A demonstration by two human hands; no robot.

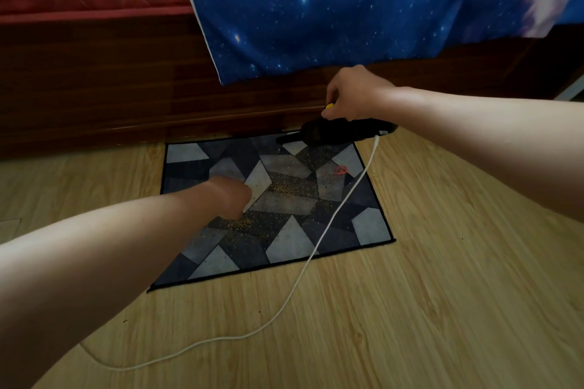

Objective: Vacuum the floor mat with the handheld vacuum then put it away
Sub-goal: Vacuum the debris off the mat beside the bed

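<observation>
- Head view: the right hand (pixel 350 95) is clamped on the black handheld vacuum (pixel 338 132), held at the floor mat's (pixel 218 240) 1 o'clock corner, nozzle pointing toward 9 o'clock.
- A white cord (pixel 331 221) trails from the vacuum's rear across the mat onto the wooden floor (pixel 442 294) toward 7 o'clock.
- The left hand (pixel 230 199) hovers over the mat's centre, curled; whether it grips anything I cannot tell.
- Yellow crumbs (pixel 284 188) and a small red scrap (pixel 340 170) lie across the mat, so vacuuming has barely begun; putting away remains.
</observation>
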